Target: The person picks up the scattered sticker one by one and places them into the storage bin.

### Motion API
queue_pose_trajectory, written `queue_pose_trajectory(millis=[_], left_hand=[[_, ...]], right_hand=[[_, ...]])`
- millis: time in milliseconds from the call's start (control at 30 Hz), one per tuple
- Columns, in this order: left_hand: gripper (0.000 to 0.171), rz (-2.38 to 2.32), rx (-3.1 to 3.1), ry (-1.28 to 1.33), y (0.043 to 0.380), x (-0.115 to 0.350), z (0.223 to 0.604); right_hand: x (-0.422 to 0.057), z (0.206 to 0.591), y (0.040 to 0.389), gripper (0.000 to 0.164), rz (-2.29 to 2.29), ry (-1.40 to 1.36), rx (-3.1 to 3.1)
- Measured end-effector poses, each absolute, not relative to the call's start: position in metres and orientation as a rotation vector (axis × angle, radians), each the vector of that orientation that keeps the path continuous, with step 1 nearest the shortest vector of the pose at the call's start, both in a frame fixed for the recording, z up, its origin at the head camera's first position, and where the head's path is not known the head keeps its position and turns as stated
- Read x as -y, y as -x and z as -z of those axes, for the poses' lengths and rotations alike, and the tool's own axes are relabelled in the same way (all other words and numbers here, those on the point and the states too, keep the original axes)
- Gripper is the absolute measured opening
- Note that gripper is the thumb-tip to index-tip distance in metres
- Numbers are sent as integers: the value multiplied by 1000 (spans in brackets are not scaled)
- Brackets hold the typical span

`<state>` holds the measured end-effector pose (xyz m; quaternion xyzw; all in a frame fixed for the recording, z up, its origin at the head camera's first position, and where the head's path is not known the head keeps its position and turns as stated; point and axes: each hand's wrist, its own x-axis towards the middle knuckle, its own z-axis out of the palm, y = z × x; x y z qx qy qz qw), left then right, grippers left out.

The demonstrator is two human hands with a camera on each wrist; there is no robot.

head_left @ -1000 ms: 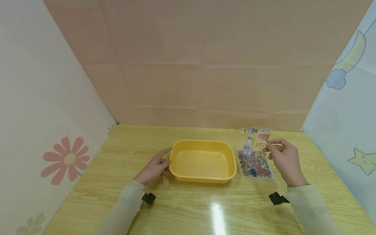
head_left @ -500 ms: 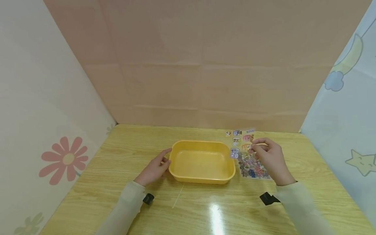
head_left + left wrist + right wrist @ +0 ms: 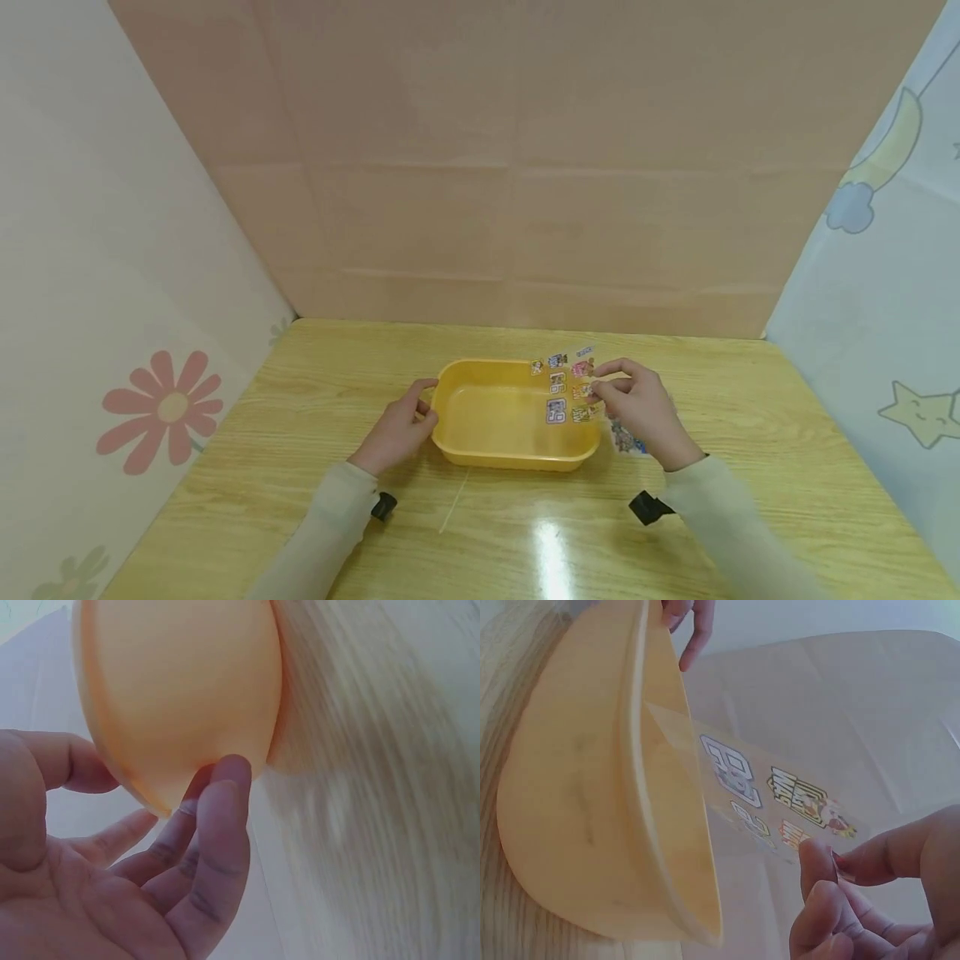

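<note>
My left hand (image 3: pixel 393 432) holds the left end of a yellow plastic basin (image 3: pixel 513 460); in the left wrist view its fingers (image 3: pixel 225 817) lie against the outer wall and rim. Between thumb and forefinger, my right hand (image 3: pixel 647 412) pinches the right edge of a clear sticker sheet (image 3: pixel 557 385) printed with colourful lettering and small figures. This sheet hangs tilted over the right half of the basin. In the right wrist view one corner of the sheet (image 3: pixel 735 776) reaches down behind the near rim.
On the table right of the basin lies a patterned pile of clear sheets (image 3: pixel 624 437), partly hidden by the right hand. A thin pale strip (image 3: pixel 454 500) lies in front of the basin. Brown paper (image 3: pixel 517 208) stands along the table's back edge, with patterned panels at both sides.
My right hand has moved left with the sticker sheet, from over the pile to over the basin's right half. The left hand has stayed at the basin's left end.
</note>
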<state>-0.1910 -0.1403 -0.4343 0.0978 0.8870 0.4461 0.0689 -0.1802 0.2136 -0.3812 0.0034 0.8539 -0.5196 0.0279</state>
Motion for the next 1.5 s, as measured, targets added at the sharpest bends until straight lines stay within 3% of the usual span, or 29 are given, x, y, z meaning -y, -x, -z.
queue_pose_trajectory(millis=[533, 1500], left_hand=[[53, -1392, -2637, -271, 191, 143, 436], [57, -1396, -2616, -220, 196, 144, 437]], right_hand=[[-173, 391, 191, 38, 1402, 10, -2618], [-140, 402, 213, 54, 1116, 53, -2646]])
